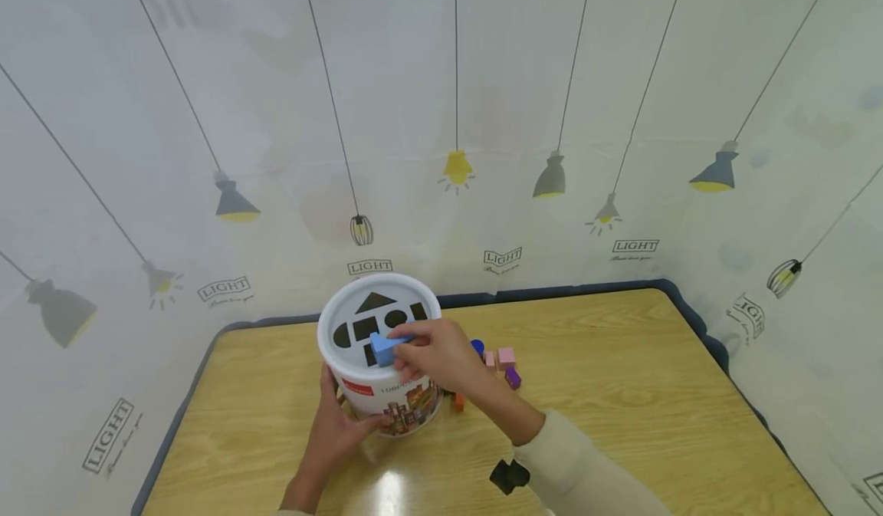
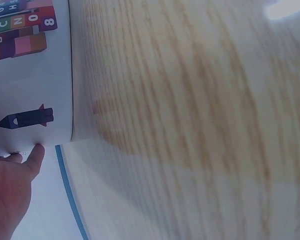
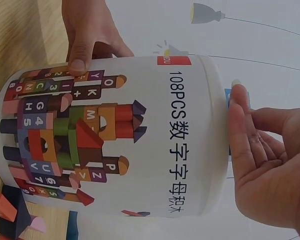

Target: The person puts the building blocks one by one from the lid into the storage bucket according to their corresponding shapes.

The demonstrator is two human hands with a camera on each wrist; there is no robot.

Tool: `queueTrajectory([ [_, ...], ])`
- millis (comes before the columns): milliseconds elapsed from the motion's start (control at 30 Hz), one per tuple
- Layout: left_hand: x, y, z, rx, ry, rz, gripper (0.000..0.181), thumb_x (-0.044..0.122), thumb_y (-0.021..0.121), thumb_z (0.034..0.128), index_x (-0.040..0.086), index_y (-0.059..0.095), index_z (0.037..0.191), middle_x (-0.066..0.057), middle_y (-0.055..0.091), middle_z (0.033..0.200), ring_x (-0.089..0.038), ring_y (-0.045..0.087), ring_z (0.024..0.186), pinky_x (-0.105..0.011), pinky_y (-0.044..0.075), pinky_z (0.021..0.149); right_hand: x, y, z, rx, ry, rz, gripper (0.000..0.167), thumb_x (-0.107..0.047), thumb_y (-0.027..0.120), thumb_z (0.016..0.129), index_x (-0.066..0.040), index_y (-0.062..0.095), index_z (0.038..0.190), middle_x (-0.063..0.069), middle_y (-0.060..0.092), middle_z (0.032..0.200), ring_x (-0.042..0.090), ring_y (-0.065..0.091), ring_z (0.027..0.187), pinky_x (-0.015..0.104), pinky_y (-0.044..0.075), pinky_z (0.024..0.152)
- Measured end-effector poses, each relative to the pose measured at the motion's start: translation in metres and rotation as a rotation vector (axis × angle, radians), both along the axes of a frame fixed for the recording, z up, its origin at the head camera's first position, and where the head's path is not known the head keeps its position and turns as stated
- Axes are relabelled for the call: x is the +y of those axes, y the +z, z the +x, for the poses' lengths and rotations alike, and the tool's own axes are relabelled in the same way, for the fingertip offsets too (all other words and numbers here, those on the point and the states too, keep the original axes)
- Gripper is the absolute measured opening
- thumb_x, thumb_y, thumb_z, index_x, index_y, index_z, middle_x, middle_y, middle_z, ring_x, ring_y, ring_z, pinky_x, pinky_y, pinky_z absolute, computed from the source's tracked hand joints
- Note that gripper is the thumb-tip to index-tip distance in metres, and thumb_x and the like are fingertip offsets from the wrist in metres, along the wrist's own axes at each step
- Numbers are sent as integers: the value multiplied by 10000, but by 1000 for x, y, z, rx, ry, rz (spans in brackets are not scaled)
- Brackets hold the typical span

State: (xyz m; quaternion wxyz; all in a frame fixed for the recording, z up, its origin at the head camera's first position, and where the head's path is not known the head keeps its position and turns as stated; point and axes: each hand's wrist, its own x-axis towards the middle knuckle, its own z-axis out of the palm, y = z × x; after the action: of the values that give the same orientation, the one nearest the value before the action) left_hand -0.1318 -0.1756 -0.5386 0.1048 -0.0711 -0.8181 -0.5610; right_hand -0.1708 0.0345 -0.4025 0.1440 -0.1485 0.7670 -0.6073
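Observation:
A white toy-block bucket [image 1: 363,402] stands on the table, its lid [image 1: 343,310] pierced with dark shaped holes. My left hand [image 1: 338,428] grips the bucket's lower left side, thumb on the printed front. Over the front part of the lid, my right hand [image 1: 441,353] pinches a light-blue block [image 1: 382,350] between thumb and fingers. The block is close above a hole; whether it touches the lid I cannot tell. In the right wrist view only a bit of the blue block [image 3: 245,94] shows behind the fingers.
Loose blocks lie right of the bucket on the wooden table [image 1: 600,363]: a blue one [image 1: 477,346], a pink cube [image 1: 507,358], a purple one [image 1: 513,378] and an orange one [image 1: 458,402]. A lamp-patterned curtain [image 1: 497,217] hangs behind the table's far edge.

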Motion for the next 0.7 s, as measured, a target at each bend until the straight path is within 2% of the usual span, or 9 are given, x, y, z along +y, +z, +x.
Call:
queueTrajectory([
  [100,-1,-4,-2,10,-3,8,1318,170,943,595,305,51,1556,-93,369,1505,-383,321,1397,-716,337,1033,-2,0,-2,6,6,29,224,-106,662,912,-46,709,1123,64,711,733,174,687,591,297,617,604],
  [300,-8,-31,-13,-2,3,18,1369,251,957,572,382,8,1550,3,343,1514,-304,306,1408,-696,341,1051,-3,-1,-6,32,-4,78,236,-134,669,912,-74,712,1137,38,704,711,182,671,561,335,613,589],
  [400,-11,-37,-16,-4,4,17,1362,288,955,574,396,9,1547,26,326,1526,-291,293,1417,-691,339,1056,-4,0,-7,22,1,81,247,-142,670,912,-86,709,1150,32,705,705,201,674,559,388,618,600],
  [533,-8,-31,-12,-21,12,8,1343,261,950,588,406,17,1542,24,320,1534,-290,288,1422,-686,336,1063,-7,0,-7,27,5,76,240,-137,668,913,-75,710,1141,32,700,692,195,668,540,389,615,583],
  [633,-3,-16,-6,-23,13,2,1329,204,944,602,385,25,1545,-29,332,1534,-323,295,1418,-692,344,1054,-9,-1,-6,33,-1,80,229,-139,668,911,-71,715,1124,26,697,685,185,660,529,351,607,562],
  [700,-1,-8,-2,-14,8,-1,1322,177,937,613,356,24,1552,-71,339,1531,-355,302,1412,-699,351,1042,-10,-1,-5,31,-10,79,231,-134,667,904,-68,716,1119,26,696,679,203,663,529,368,609,563],
])
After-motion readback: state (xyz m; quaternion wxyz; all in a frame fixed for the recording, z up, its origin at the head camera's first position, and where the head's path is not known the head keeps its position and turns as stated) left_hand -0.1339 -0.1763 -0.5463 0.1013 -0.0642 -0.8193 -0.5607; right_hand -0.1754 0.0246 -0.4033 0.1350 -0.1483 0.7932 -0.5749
